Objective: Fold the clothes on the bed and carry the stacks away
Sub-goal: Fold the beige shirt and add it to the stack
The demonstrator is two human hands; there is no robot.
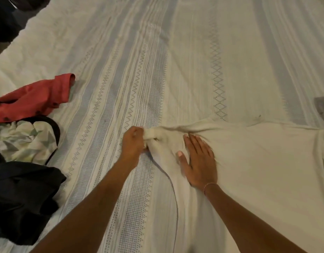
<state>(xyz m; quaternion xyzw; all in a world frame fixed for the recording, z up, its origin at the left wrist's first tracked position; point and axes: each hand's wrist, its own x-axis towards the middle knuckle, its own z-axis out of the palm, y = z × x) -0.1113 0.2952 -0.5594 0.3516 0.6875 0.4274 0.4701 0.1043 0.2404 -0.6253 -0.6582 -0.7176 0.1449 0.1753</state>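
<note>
Pale bedding with woven blue-grey stripes and zigzag bands covers the bed (121, 88) and fills nearly the whole frame, with a dark strip of floor or furniture showing only at the upper left corner.

One white garment (258, 170) lies spread across the lower right of the frame, reaching from the centre to the right edge. The left hand (133, 143) has its fingers curled tight around a bunched corner of that cloth at its left end, just left of centre. The right hand (198, 161) lies flat on the cloth beside it, fingers straight and together, pressing it down against the bed.

The fabric looks thin, soft and light (it wrinkles wherever it is pulled), so I judge it will drape and slide rather than hold a crease by itself. The sensible places to take hold are the corners and seams, with a flat palm pinning the rest.

At the left edge of the frame lies a loose pile of three unfolded pieces: one red shirt (35, 99) with dark buttons on top, one pale patterned piece (24, 141) with a black border under it, and one black garment (22, 201) nearest the lower left. One grey scrap (322, 106) peeks in at the right edge; what it is cannot be told. No finished stack is in view.
</note>
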